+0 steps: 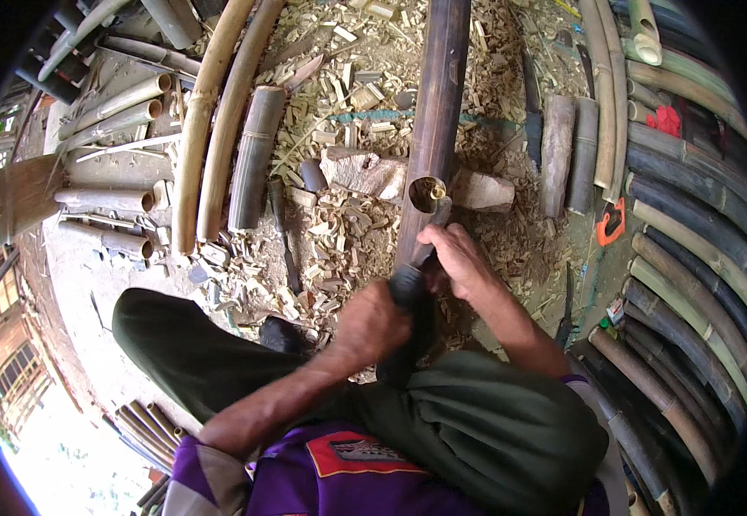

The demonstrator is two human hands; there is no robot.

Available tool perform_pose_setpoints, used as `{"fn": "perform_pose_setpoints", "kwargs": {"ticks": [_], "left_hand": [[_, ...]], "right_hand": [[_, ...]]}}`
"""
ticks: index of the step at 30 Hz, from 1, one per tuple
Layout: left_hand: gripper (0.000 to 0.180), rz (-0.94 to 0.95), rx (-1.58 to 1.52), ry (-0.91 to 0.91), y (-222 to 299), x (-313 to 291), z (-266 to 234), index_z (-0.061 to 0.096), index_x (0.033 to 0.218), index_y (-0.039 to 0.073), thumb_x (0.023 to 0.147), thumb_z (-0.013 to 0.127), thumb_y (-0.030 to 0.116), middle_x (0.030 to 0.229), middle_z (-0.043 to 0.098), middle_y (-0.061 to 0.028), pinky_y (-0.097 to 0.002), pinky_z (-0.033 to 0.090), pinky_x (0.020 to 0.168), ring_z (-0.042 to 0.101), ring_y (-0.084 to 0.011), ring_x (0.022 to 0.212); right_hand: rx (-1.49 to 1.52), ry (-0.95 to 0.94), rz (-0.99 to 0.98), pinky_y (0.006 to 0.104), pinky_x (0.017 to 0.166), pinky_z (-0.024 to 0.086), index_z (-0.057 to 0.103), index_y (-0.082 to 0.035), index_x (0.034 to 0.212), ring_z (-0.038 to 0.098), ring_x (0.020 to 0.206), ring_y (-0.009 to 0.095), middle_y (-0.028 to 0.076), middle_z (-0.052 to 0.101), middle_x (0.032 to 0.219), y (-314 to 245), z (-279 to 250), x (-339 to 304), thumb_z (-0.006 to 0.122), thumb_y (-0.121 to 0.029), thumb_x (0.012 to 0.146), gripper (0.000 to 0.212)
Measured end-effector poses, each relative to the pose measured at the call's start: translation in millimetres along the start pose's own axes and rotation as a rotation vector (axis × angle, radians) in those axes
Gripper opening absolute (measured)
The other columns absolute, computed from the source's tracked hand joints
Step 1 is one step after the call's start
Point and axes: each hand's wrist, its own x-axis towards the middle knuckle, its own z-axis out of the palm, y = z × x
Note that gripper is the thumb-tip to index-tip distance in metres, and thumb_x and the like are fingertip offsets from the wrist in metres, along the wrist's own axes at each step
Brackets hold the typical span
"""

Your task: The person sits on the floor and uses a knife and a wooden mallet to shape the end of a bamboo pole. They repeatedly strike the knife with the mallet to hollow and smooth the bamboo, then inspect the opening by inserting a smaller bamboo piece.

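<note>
A long dark bamboo pole (439,95) runs away from me, with an oval opening (426,194) cut in its wall and pale shavings inside. My right hand (458,258) is closed around a chisel-like tool, its metal blade (444,211) reaching the opening's near right edge. Left of it, my left hand (372,322) is closed in a fist against a thick black handle-like piece (408,288); motion blurs it, and whether this belongs to the same tool is unclear. Beneath the pole lies a rough pale wood block (363,172), showing on both sides.
Wood chips (348,228) cover the ground. To the left lie pale bamboo poles (210,112), a short grey bamboo piece (257,159) and a dark-handled tool (284,232). Several bamboo lengths (683,318) line the right side, near an orange saw handle (612,222). My bent legs (494,421) sit close below.
</note>
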Motion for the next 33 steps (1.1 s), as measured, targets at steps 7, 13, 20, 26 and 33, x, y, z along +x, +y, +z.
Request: {"fn": "perform_pose_setpoints", "kwargs": {"ticks": [7, 13, 20, 26, 33], "left_hand": [[0.062, 0.135, -0.497, 0.021, -2, 1, 67, 0.055, 0.12, -0.007, 0.08, 0.084, 0.031, 0.099, 0.071, -0.0281, -0.0485, 0.055, 0.087, 0.071, -0.0412, 0.095], [0.044, 0.102, -0.165, 0.18, -56, 26, -28, 0.072, 0.107, 0.004, 0.071, 0.086, 0.024, 0.088, 0.075, -0.0181, -0.0439, 0.058, 0.08, 0.074, -0.0308, 0.081], [0.016, 0.189, 0.528, 0.408, 4, 25, -131, 0.074, 0.087, 0.007, 0.075, 0.064, 0.007, 0.081, 0.073, -0.0188, -0.05, 0.056, 0.072, 0.073, -0.0382, 0.08], [0.007, 0.4, 0.949, 0.355, 99, 20, -145, 0.074, 0.089, 0.006, 0.084, 0.07, 0.008, 0.08, 0.073, -0.0119, -0.0441, 0.057, 0.069, 0.075, -0.0288, 0.078], [0.005, 0.407, 1.013, 0.178, 84, 11, -108, 0.077, 0.087, 0.013, 0.083, 0.077, 0.016, 0.082, 0.075, -0.0051, -0.038, 0.058, 0.061, 0.076, -0.0206, 0.078]], "right_hand": [[-0.695, 0.194, -0.259, 0.045, 0.062, 0.052, 0.066, 0.004, 0.075, 0.063, 0.059, 0.028, 0.022, 0.066, 0.069, 6, -10, -2, 0.052, -0.037, 0.094, 0.048], [-0.032, -0.069, -0.206, 0.0321, 0.048, 0.054, 0.067, -0.003, 0.095, 0.064, 0.07, 0.016, 0.007, 0.068, 0.085, 18, 32, 26, 0.061, -0.033, 0.1, 0.031], [0.65, -0.247, -0.268, 0.04, 0.073, 0.063, 0.064, -0.006, 0.112, 0.068, 0.084, 0.018, 0.006, 0.07, 0.1, 4, 69, 15, 0.063, -0.03, 0.103, 0.026], [1.166, -0.51, -0.197, 0.0442, 0.088, 0.061, 0.066, -0.005, 0.115, 0.07, 0.094, 0.018, 0.004, 0.073, 0.109, 12, 49, 31, 0.063, -0.031, 0.104, 0.028], [0.899, -0.434, -0.121, 0.0332, 0.091, 0.052, 0.064, -0.011, 0.117, 0.064, 0.1, 0.018, 0.001, 0.069, 0.109, 42, 56, 17, 0.059, -0.048, 0.103, 0.04]]}}
